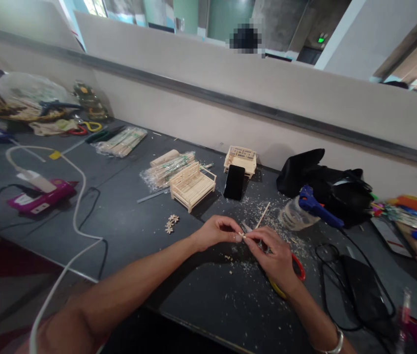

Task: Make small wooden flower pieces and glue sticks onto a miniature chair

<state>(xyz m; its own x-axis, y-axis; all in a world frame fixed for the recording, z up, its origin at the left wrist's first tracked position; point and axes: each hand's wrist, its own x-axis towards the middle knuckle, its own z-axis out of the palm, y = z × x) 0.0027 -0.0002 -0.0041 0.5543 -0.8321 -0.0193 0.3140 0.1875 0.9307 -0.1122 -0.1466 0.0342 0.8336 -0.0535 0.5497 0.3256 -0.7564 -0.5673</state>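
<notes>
Over the desk (127, 216), the left hand (216, 233) and right hand (274, 250) meet, fingertips pinched. Scissors (299, 268) lie beneath the right grip, a thin stick (263, 215) slanting away beyond it. Clamped directly between both grips, neither nearer, is a small wooden piece (243, 236); its long axis is unclear.

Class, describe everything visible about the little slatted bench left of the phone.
The bench looks built from pale wooden sticks: slatted seat and back, open side rail, short legs. It stands upright on the dark table, left of the phone and beside plastic-wrapped sticks; whether it touches their wrapping is unclear. Neither the left hand nor the right hand touches it.
</notes>
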